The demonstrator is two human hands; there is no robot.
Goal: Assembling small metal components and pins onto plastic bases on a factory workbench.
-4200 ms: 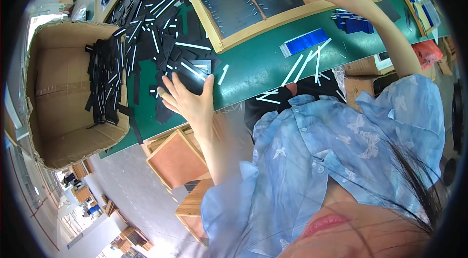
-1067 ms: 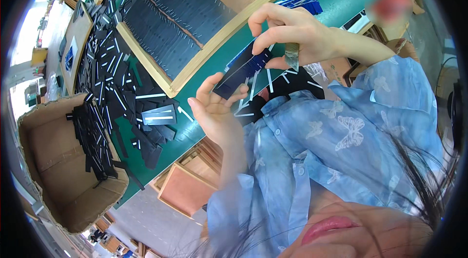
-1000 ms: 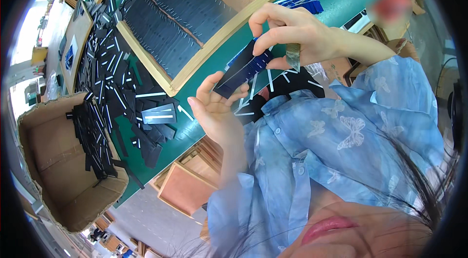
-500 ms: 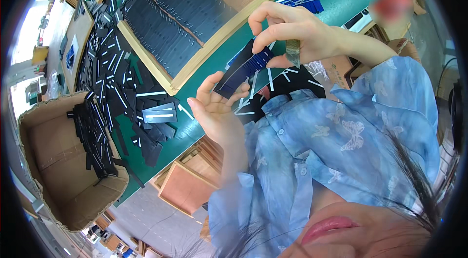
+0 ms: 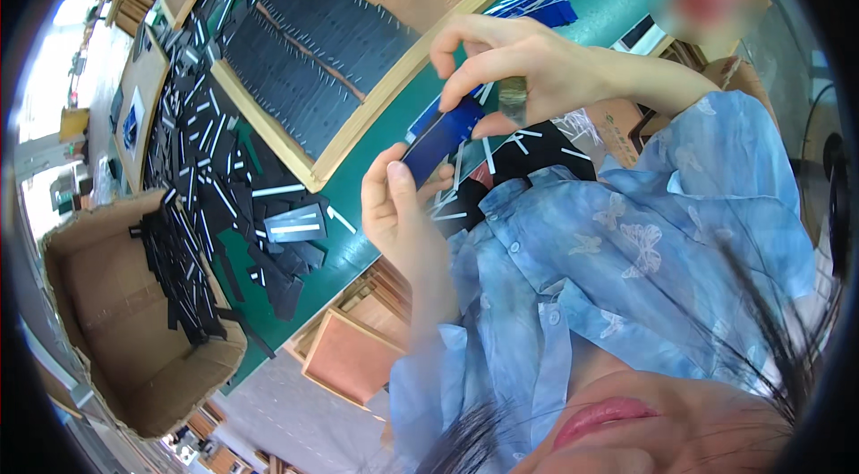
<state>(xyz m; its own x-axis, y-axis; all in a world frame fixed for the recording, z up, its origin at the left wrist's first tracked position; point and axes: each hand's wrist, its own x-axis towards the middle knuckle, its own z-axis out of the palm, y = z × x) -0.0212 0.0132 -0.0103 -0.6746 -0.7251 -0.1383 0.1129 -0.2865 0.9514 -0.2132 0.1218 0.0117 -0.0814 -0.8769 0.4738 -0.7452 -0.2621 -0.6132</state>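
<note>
Between my two hands is a flat, dark blue rectangular piece (image 5: 440, 141) with a dark stripe along its upper side. My left hand (image 5: 400, 210) pinches its lower left end between thumb and fingers. At the upper right end, my right hand (image 5: 528, 62) grips the same piece with thumb and fingertips. A small, flat, brownish-grey object (image 5: 513, 100) is tucked in my right hand; its kind is unclear. Thin white strips (image 5: 489, 154) lie on the black cloth over my lap, below the piece.
Rows of dark pieces lie on a board with a wooden frame (image 5: 394, 107) on the green table (image 5: 344, 246). Loose black pieces and white strips (image 5: 206, 134) are heaped to its left. A cardboard box (image 5: 107, 295) stands at the left. Blue bundles (image 5: 541, 7) lie beyond my right hand.
Both hands and the held piece have shifted slightly left in the picture. My left thumb now lies against the piece, where it stood apart before. The piece's face has tilted and looks bluer.
</note>
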